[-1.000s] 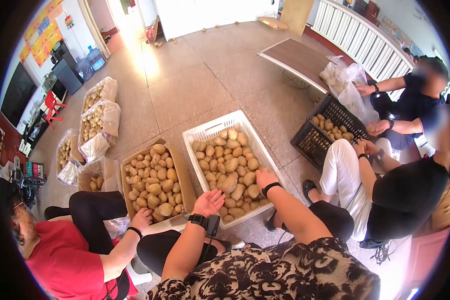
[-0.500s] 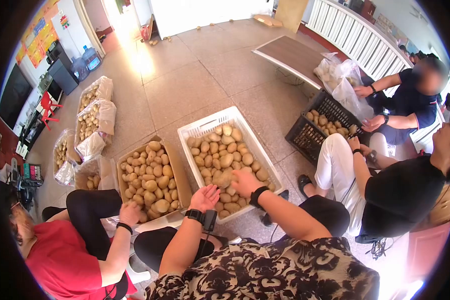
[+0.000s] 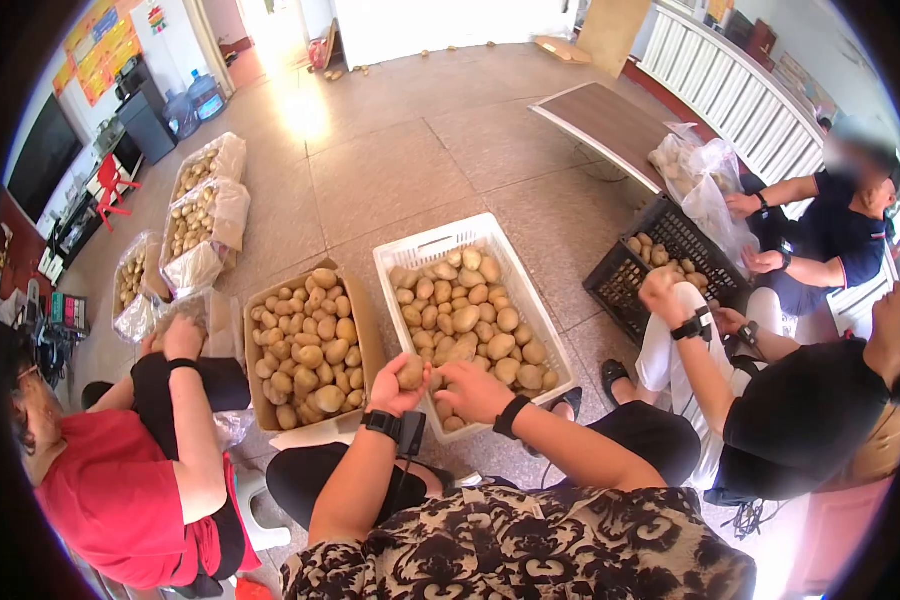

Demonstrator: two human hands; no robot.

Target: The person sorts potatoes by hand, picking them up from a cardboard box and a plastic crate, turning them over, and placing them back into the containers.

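Note:
My left hand is cupped around a potato at the near rim of a white plastic crate that is full of potatoes. My right hand hovers just right of it over the crate's near end, fingers loosely curled, fingertips next to the held potato, nothing visibly in it. Both wrists wear black bands. A cardboard box heaped with potatoes stands directly left of the crate.
A person in red sits at the left, hand by a plastic bag. Two people sit at the right around a black crate of potatoes. Bagged potatoes line the tiled floor; a low table stands behind.
My left hand, empty and palm-up before, now holds a potato. My right hand came back from the crate's potatoes toward my left. The person in red moved a hand from the box to the bag.

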